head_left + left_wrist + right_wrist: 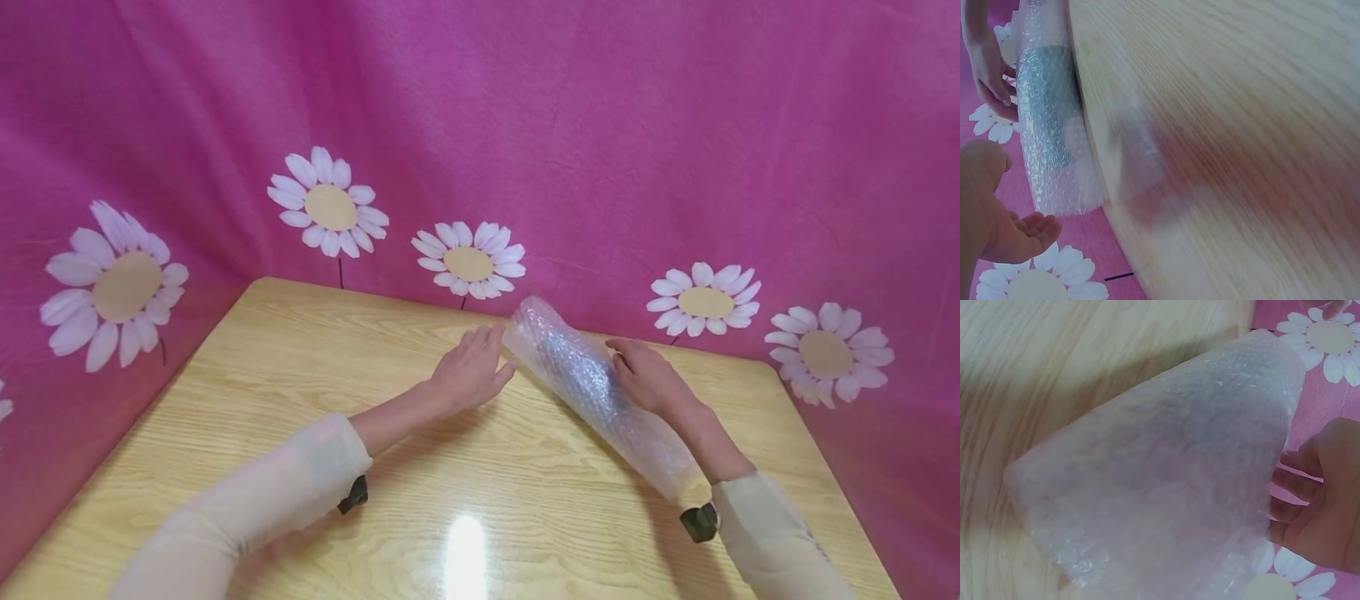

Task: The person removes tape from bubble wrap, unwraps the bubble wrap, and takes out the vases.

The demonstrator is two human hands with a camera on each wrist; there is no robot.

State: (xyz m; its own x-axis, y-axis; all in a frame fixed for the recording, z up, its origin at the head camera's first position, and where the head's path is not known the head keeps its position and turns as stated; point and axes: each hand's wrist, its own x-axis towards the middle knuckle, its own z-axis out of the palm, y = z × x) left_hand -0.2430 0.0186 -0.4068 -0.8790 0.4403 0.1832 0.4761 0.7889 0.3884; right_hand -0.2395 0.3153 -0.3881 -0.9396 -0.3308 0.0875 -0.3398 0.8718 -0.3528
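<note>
A roll of bubble wrap [592, 387] with something dark bluish-green inside lies slanted across the right half of the wooden table. My left hand [471, 371] is beside its far end, fingers loosely bent and holding nothing; in the left wrist view that hand [1007, 219] shows a gap to the wrap [1054, 125]. Against the roll's right side are the fingers of my right hand [651, 375]. The right wrist view has the fingertips of this hand [1322, 494] at the edge of the wrap [1166, 462], the fingers slightly bent; the thumb's contact is unclear.
The light wooden table [300, 358] has rounded far corners. Pink cloth [525, 125] printed with white daisies hangs behind it and along both sides. Dark devices are at both wrists, below the pale sleeves [262, 483]. A bright reflection shows on the near tabletop.
</note>
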